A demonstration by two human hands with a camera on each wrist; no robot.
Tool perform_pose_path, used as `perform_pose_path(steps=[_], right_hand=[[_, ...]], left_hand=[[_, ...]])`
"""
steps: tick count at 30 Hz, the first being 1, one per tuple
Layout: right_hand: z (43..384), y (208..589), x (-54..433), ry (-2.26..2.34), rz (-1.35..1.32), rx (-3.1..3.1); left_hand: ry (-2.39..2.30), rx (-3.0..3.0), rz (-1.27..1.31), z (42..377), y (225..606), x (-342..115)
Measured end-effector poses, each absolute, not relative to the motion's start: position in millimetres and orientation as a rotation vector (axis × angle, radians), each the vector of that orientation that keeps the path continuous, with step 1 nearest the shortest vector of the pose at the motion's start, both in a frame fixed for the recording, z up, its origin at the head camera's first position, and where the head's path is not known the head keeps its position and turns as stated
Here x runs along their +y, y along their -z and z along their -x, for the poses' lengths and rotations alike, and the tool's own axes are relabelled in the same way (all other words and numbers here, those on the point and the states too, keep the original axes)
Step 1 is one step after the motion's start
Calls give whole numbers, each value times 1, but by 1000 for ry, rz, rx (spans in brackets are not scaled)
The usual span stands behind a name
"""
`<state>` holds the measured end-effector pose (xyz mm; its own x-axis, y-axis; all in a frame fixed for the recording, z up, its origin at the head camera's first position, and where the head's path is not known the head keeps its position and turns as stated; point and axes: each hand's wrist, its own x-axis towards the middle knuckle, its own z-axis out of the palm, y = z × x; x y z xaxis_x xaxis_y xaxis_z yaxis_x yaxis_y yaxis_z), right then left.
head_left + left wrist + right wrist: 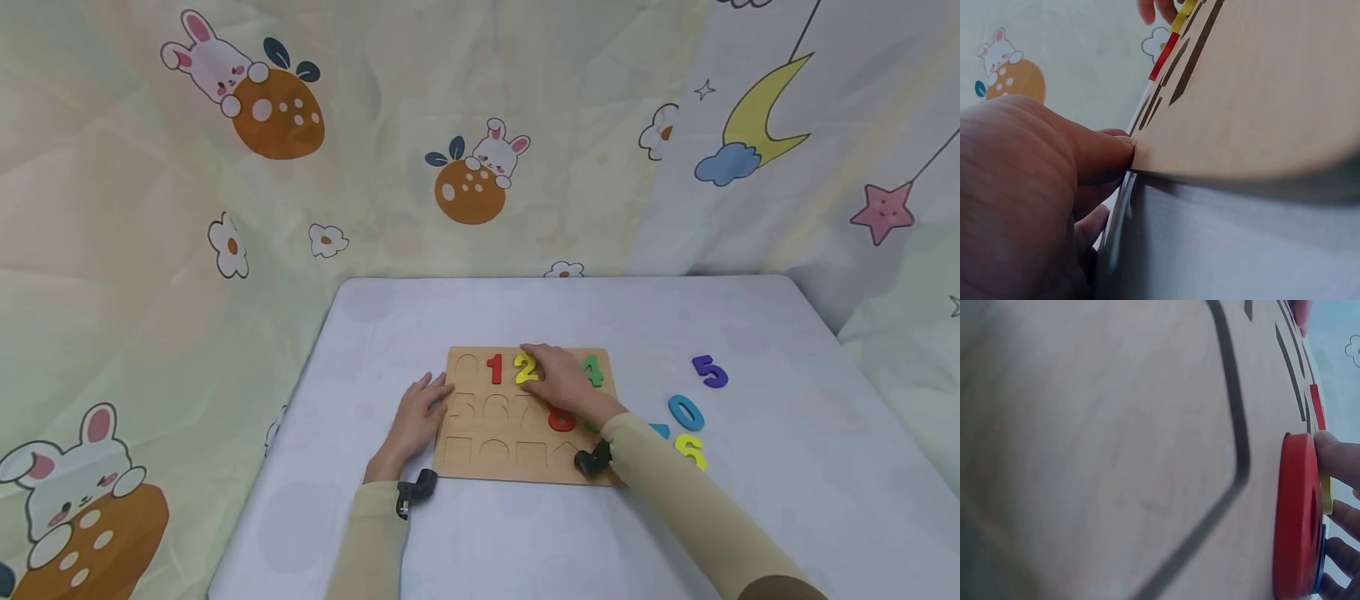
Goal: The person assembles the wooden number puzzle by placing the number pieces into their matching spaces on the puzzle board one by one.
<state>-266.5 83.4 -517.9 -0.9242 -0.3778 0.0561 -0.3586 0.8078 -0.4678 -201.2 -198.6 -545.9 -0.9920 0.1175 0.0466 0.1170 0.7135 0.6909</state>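
Observation:
A wooden number board (487,462) lies on the table, with a red 1 (494,369), a green 4 (593,372) and a red 8 (561,419) in it. My right hand (564,382) reaches over its top row and pinches a yellow 2 (526,367) between thumb and fingers. In the right wrist view, the yellow 2 (1326,494) shows behind the red 8 (1297,519), near a blue piece (1320,559). My left hand (415,417) touches the board's left edge with extended fingers. Its thumb (1110,153) rests right at the board's corner in the left wrist view.
Right of the board lie a purple 5 (710,372), a blue 0 (686,412) and a yellow 6 (691,451). A blue piece (660,430) is partly covered by the right sleeve. Behind the white table (525,542) hangs a patterned cloth (375,167).

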Motion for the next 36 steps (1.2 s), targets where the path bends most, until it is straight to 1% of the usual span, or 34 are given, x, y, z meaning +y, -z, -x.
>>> perform_pose_path(steps=[8,19,26,36], right_hand=[[266,519,79,767,535,2942],[264,518,80,780,545,2955],[260,516,93,874,582,2952],[249,518,111,981,502,2909]], left_hand=[[-1187,2904,-193,201,547,-199],[-1196,2904,-175,201,547,-198],[-1179,2910,-175,202,546,-198],[-1174,2899,-196,200,544,-198]])
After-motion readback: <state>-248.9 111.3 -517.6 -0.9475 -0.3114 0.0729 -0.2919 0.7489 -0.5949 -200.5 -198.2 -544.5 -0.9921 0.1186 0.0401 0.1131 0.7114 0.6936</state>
